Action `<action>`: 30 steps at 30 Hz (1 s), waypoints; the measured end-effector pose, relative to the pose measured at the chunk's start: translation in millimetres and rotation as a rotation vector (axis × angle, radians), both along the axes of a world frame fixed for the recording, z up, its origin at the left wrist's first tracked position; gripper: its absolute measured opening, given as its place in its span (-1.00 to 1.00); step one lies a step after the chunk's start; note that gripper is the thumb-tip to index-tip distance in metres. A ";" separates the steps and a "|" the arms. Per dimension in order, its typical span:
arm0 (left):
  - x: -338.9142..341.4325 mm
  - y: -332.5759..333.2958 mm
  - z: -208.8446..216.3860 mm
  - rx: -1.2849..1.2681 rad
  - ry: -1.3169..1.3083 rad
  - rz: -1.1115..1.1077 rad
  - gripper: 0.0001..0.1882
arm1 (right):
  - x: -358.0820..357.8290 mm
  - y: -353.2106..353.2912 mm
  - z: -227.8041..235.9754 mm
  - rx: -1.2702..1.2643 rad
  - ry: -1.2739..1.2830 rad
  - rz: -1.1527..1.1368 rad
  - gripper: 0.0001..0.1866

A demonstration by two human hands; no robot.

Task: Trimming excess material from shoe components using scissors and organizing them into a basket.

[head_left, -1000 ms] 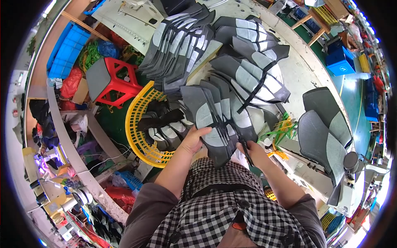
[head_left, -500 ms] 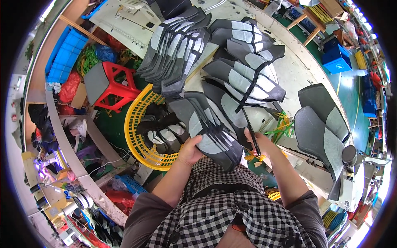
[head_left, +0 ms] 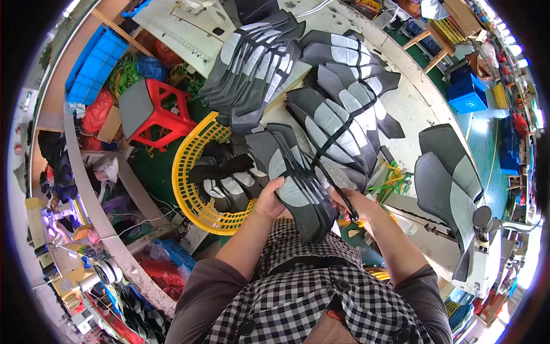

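Note:
Just in front of my body is a stack of curved dark grey pieces with pale patches (head_left: pixel 297 192). My left hand (head_left: pixel 268 199) is closed round its left edge, thumb on top. My right hand (head_left: pixel 356 205) grips a black strap (head_left: pixel 332 139) beside the stack's right edge. From that hand the strap slants up to the stack's upper right, then on across a bundle of similar pieces (head_left: pixel 323 120) on the table. Whether the strap passes under the held stack is hidden.
Left of the stack stands a yellow basket (head_left: pixel 182 198) holding more pieces. A tall pile (head_left: pixel 252 69) lies beyond it, near a red and grey stool (head_left: pixel 157 114). At right are loose grey pieces (head_left: pixel 444 178), a sewing machine (head_left: pixel 487 252) and green and yellow strips (head_left: pixel 392 178).
My right hand has moved slightly left toward the held stack, bringing the strap against its right side. The strapped pieces on the table have shifted and spread a little.

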State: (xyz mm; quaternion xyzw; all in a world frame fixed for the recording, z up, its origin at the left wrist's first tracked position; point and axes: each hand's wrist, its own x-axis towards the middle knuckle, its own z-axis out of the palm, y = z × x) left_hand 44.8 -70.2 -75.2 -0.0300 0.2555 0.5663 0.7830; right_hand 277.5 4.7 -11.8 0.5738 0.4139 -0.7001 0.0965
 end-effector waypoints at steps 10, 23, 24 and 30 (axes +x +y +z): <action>-12.6 -35.0 11.1 0.075 0.164 0.028 -0.31 | -27.6 -12.7 56.6 0.395 -0.168 0.597 -0.40; -135.8 120.2 219.9 0.458 1.214 -0.360 0.31 | 14.7 -55.4 47.5 0.168 0.207 -0.008 -0.55; -144.4 150.3 228.9 0.518 1.240 -0.380 0.29 | 12.7 -58.3 50.6 0.146 0.222 -0.064 -0.55; -146.6 237.3 166.1 0.646 2.467 -0.018 -0.20 | 16.6 -75.3 43.8 0.125 0.197 -0.170 -0.57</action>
